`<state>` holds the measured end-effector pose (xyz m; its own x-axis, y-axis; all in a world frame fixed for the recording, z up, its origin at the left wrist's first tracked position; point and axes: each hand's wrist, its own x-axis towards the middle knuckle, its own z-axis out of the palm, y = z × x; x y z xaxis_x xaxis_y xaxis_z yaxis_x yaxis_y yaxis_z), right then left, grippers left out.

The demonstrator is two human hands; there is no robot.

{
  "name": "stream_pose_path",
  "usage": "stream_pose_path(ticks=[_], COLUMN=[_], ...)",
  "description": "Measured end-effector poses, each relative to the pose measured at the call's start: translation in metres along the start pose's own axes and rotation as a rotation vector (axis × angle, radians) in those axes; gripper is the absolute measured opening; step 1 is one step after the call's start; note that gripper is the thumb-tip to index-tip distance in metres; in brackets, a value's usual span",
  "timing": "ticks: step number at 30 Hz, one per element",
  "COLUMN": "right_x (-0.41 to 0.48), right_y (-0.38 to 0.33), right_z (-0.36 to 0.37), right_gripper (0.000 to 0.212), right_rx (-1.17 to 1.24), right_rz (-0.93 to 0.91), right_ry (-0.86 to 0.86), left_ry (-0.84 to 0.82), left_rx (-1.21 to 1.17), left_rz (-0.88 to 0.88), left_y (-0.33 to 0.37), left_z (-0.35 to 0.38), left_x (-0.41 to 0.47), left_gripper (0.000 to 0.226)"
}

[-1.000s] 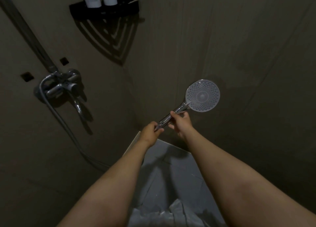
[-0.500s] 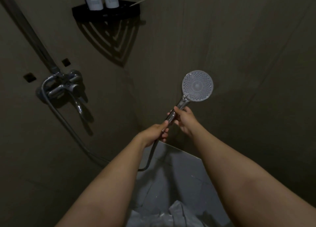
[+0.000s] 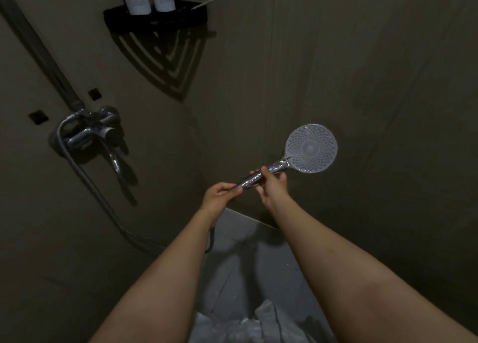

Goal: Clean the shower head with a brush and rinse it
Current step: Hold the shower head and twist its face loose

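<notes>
A chrome hand shower head (image 3: 310,148) with a round, pale, dotted spray face is held out in front of me, face turned toward the camera. My right hand (image 3: 270,187) grips the upper part of its chrome handle, just below the round face. My left hand (image 3: 219,195) holds the lower end of the handle, where the hose (image 3: 103,200) joins. The hose loops down and left to the wall tap. No brush is in view.
A chrome mixer tap (image 3: 88,133) with a spout sits on the left wall, below a riser bar. A black corner shelf (image 3: 157,19) with two white bottles hangs at the top. Pale floor tiles (image 3: 240,265) lie below my arms.
The shower head tilted from more upright back to a flatter slant, and its round face moved right and slightly down. Both hands stayed on the handle.
</notes>
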<state>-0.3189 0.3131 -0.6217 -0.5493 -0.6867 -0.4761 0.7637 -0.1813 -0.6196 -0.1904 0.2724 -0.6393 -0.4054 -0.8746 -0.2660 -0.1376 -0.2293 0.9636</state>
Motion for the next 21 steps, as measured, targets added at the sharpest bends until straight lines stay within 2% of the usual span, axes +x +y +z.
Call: stream_pose_path(ticks=[4, 8, 11, 13, 16, 19, 21], right_x=[-0.002, -0.002, -0.005, -0.008, -0.009, -0.010, -0.010], right_y=[-0.001, -0.001, 0.003, 0.003, 0.004, 0.007, 0.009], right_z=[0.003, 0.006, 0.007, 0.007, 0.002, -0.001, -0.004], right_gripper=[0.052, 0.052, 0.052, 0.054, 0.056, 0.056, 0.055], right_rx=[0.024, -0.013, -0.043, -0.046, -0.064, -0.094, -0.093], right_rz=[0.004, 0.000, 0.003, 0.008, 0.001, 0.003, 0.010], right_ry=[-0.004, -0.038, -0.043, -0.041, -0.017, 0.005, 0.023], left_ry=[-0.026, -0.006, 0.020, 0.011, -0.011, 0.003, -0.002], left_rx=[0.044, 0.146, 0.194, 0.129, -0.041, -0.121, -0.041], left_rz=[-0.019, -0.081, -0.070, -0.082, -0.122, -0.122, -0.118], left_y=[0.005, 0.003, 0.002, 0.001, -0.008, -0.021, -0.027], left_z=[-0.005, -0.008, -0.009, -0.011, -0.014, -0.015, -0.016], left_x=[0.001, 0.004, 0.002, 0.000, -0.005, -0.009, -0.011], left_gripper=[0.007, 0.041, 0.050, 0.043, 0.021, 0.033, 0.031])
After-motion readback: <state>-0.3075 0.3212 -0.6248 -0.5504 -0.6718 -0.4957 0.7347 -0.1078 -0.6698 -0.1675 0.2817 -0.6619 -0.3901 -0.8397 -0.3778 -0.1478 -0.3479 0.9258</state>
